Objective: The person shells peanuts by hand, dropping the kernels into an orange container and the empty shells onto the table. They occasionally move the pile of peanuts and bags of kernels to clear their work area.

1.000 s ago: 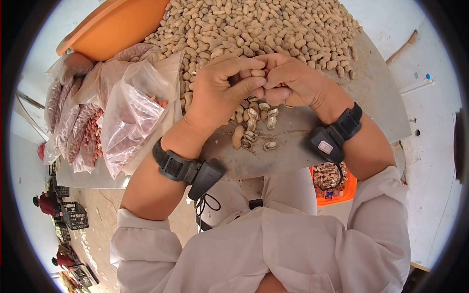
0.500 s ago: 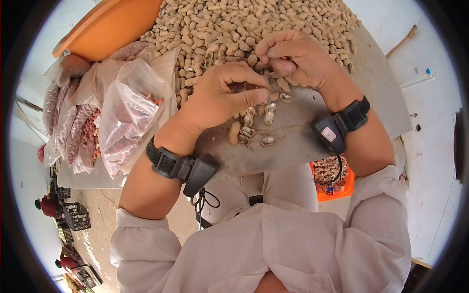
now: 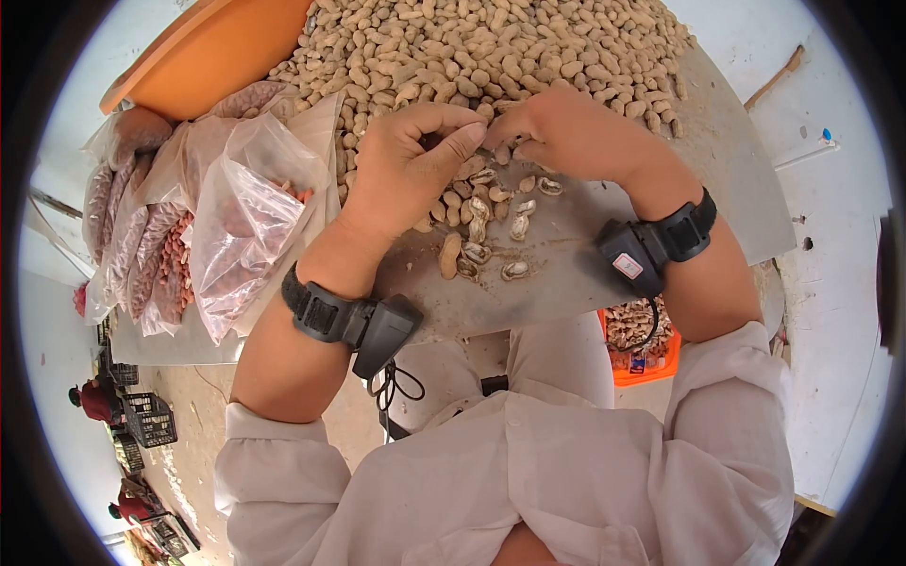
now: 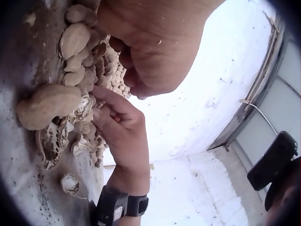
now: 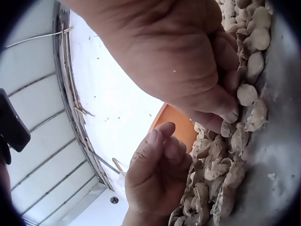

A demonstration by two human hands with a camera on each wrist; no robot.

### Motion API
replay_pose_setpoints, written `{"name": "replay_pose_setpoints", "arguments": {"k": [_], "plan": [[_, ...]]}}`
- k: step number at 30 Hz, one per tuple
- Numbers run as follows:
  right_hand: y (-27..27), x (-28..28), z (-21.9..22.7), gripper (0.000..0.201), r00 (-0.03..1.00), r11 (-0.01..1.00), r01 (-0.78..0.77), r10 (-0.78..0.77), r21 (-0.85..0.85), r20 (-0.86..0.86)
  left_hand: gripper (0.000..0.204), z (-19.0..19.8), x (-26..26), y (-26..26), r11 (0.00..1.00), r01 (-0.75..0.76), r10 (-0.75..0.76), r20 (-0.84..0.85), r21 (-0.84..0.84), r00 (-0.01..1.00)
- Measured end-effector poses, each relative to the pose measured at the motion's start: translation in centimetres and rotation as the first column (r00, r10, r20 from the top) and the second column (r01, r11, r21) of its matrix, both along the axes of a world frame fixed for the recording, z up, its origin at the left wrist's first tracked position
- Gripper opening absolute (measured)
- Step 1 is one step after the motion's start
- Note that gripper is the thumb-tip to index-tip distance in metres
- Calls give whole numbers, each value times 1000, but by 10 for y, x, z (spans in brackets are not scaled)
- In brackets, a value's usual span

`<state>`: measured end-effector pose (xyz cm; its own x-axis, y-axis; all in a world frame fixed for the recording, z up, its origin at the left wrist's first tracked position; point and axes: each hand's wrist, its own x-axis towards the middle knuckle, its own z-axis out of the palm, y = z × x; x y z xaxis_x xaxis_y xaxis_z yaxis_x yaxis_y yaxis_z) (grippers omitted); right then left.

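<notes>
Head view shows first my pale shirt (image 3: 528,481) and the two wrist cameras, then the grey table (image 3: 566,274) just beyond my forearms. On its near part lie the empty shells (image 3: 481,253), split and open, together with one whole pod. Above them my left hand (image 3: 406,165) has the fingers curled, the thumb pressed toward the forefinger; I think something small is pinched there, but I cannot tell what. My right hand (image 3: 566,137) is also curled, its fingertips down at the edge of the peanut pile (image 3: 491,57), touching or picking at a pod; whether it already holds one, the pictures do not show. The two hands are very near, almost touching at the fingertips. A peanut pod I judge to be light, dry and stiff but brittle; the shell is rough, not slippery, so it is best taken between thumb and forefinger along the seam, where pressing will crack it. The kernels inside are small and smooth and may roll away. To my left lie clear plastic bags (image 3: 236,226) with reddish kernels, just beside the pile, and farther back an orange basin (image 3: 217,52). Under the table edge on my right stands an orange crate (image 3: 646,354) with shells. The scattered shells lie under my hands and crowd the working place.
</notes>
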<state>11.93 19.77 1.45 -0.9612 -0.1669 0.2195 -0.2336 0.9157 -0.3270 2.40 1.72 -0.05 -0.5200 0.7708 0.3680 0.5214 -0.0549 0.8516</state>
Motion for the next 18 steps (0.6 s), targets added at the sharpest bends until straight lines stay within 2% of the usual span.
{"name": "replay_pose_setpoints", "arguments": {"k": [3, 6, 9, 11, 13, 15, 18], "plan": [[-4, 0, 3, 20, 998, 999, 11, -13, 41, 61, 18, 1, 1, 0, 1000, -14, 14, 6, -10, 1000], [-6, 0, 4, 20, 998, 1000, 13, -12, -16, 56, 16, 1, 1, 0, 1000, -16, 16, 28, -5, 999], [2, -5, -2, 18, 999, 994, -33, 32, -102, -9, 16, 2, 1, -1, 1000, -27, 27, 29, -10, 999], [2, -7, 0, 18, 1000, 949, 17, -19, -316, -4, 17, 3, 0, 0, 999, -29, 28, 63, 13, 998], [0, -8, 3, 18, 998, 828, 62, -59, -558, 24, 19, 2, 0, 2, 997, -24, 14, 141, 70, 990], [-6, -5, 8, 17, 994, 605, 106, -78, -790, 73, 22, -1, 2, 4, 992, -20, -7, 211, 125, 977], [-8, -11, -4, 19, 991, 269, -65, 128, -961, -31, 25, 5, 9, 3, 987, 3, -55, 327, 159, 943]]}}
